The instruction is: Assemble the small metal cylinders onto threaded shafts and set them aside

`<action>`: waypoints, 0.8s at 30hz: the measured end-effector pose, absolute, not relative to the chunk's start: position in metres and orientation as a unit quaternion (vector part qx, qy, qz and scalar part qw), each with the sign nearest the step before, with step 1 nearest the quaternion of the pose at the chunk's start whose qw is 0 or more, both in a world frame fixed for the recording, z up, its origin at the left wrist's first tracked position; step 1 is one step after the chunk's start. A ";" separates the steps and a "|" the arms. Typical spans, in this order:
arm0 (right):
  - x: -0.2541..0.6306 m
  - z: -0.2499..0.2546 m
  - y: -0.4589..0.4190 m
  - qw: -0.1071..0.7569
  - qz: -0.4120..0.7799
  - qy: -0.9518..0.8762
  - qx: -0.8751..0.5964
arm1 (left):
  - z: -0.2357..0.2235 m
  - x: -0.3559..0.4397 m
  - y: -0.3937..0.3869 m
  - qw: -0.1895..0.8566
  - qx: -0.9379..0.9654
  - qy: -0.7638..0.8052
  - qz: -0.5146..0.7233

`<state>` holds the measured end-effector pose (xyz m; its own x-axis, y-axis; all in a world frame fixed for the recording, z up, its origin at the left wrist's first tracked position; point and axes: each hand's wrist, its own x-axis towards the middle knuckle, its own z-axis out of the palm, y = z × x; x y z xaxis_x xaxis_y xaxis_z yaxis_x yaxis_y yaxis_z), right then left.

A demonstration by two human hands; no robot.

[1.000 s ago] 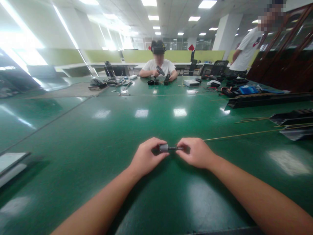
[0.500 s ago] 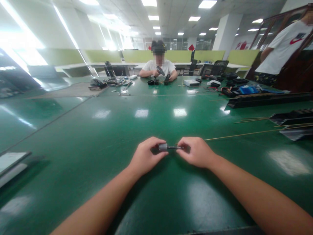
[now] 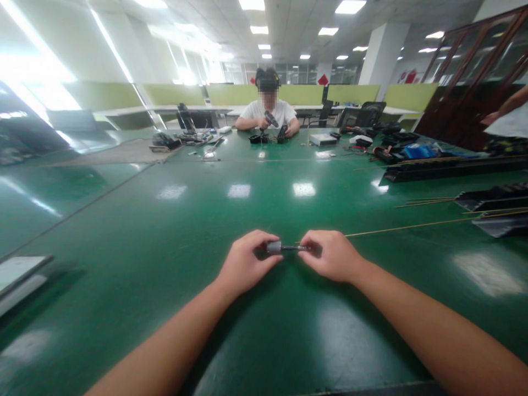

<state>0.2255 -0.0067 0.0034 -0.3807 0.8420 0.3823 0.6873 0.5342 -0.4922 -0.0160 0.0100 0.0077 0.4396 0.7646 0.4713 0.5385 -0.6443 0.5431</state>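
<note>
Both of my hands rest low over a green table (image 3: 173, 231) and meet in the middle. My left hand (image 3: 244, 263) is closed around a small grey cylindrical part (image 3: 274, 247). A thin dark rod (image 3: 293, 248) sticks out of that part to the right, and my right hand (image 3: 330, 255) pinches its far end. The rest of the part is hidden inside my fingers.
A thin brass rod (image 3: 406, 226) lies to the right, near black trays (image 3: 497, 198) and a long black rail (image 3: 449, 168). A person (image 3: 269, 110) sits at the far side with a power tool among scattered parts. Another person's arm (image 3: 505, 113) shows at the right edge. A flat panel (image 3: 18, 275) lies at the left.
My hands and the part have barely moved, shifting slightly up. The standing person at the right has walked further right, almost out of the picture.
</note>
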 end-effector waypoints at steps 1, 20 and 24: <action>0.225 0.003 -0.007 0.305 0.127 -0.821 -0.466 | 0.008 -0.016 0.010 0.160 0.832 0.392 0.358; 0.225 0.003 -0.006 0.300 0.131 -0.821 -0.468 | 0.006 -0.017 0.011 0.185 0.814 0.425 0.351; 0.226 0.004 -0.006 0.296 0.125 -0.822 -0.471 | 0.004 -0.021 0.016 0.193 0.801 0.444 0.353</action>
<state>0.2258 -0.0065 0.0040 -0.3811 0.8479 0.3685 0.6997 0.5251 -0.4844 -0.0205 0.0160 0.0037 0.3569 0.8470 0.3940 0.5742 -0.5316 0.6226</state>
